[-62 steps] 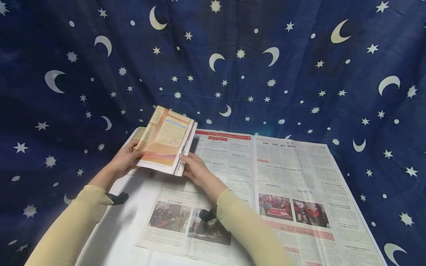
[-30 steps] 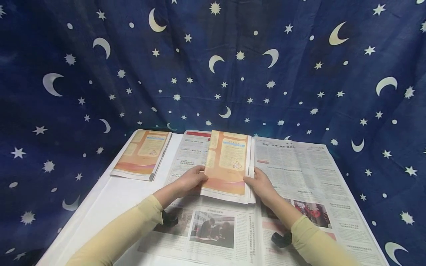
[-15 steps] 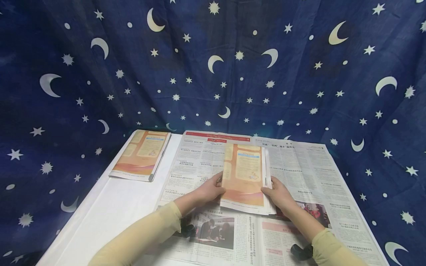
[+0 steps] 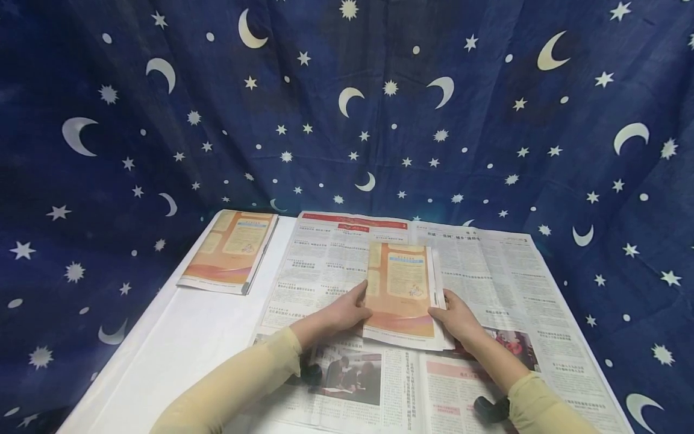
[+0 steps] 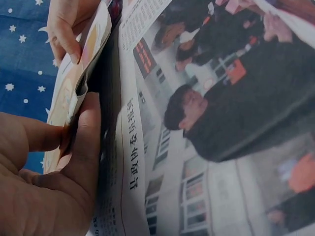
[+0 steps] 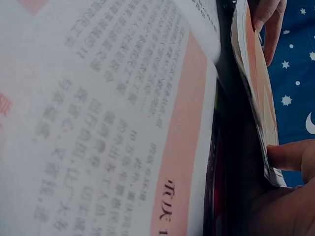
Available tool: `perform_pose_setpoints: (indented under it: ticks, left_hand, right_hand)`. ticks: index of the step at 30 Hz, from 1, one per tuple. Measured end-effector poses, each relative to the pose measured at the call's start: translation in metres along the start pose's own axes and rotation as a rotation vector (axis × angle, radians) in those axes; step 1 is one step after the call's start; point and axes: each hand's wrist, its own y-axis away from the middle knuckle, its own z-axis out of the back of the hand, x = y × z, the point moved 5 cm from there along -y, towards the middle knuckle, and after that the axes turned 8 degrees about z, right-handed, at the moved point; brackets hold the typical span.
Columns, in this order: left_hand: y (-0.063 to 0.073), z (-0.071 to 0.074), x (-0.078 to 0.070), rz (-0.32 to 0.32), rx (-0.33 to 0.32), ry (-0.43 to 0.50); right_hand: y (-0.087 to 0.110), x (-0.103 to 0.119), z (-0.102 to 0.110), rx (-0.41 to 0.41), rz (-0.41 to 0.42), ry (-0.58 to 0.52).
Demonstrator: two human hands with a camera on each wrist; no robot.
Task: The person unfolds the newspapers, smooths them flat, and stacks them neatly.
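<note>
A folded newspaper point(image 4: 401, 289) with an orange printed face is held between my two hands, over the middle of an open newspaper point(image 4: 325, 253). My left hand point(image 4: 347, 310) pinches its left edge, thumb on top and fingers beneath, as the left wrist view shows at the folded newspaper's edge point(image 5: 81, 93). On the opposite edge my right hand point(image 4: 458, 316) pinches the layered pages, its thumb point(image 6: 290, 156) on the orange face. Both wrist views show a dark gap between the folded newspaper and the sheet below.
Another folded newspaper point(image 4: 230, 253) with the same orange face lies at the back left of the white table point(image 4: 179, 349). A dark blue curtain point(image 4: 303, 108) with moons and stars hangs behind. Black bands point(image 4: 490, 410) sit at the wrists.
Both hands have carried the folded newspaper from the left side to the right and nearer to me, over the open newspaper. The similar one at back left has come into full view.
</note>
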Motion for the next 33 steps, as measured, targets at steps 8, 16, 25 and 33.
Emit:
perform_pose_setpoints:
  ticks: [8, 16, 25, 33]
  left_hand:
    - [0.001, 0.003, -0.001, 0.022, -0.029, -0.195]
    - [0.004, 0.006, -0.011, -0.004, -0.117, -0.614]
    - [0.009, 0.006, -0.023, -0.225, -0.158, -1.095]
    - [0.012, 0.005, -0.017, -0.254, -0.042, -1.163]
  right_hand:
    - [-0.003, -0.005, 0.0, 0.002, -0.016, -0.019]
    - [-0.001, -0.002, 0.001, 0.008, -0.009, 0.027]
    - [0.003, 0.004, 0.02, 0.011, 0.017, 0.144]
    - [0.015, 0.011, 0.034, -0.069, 0.076, 0.133]
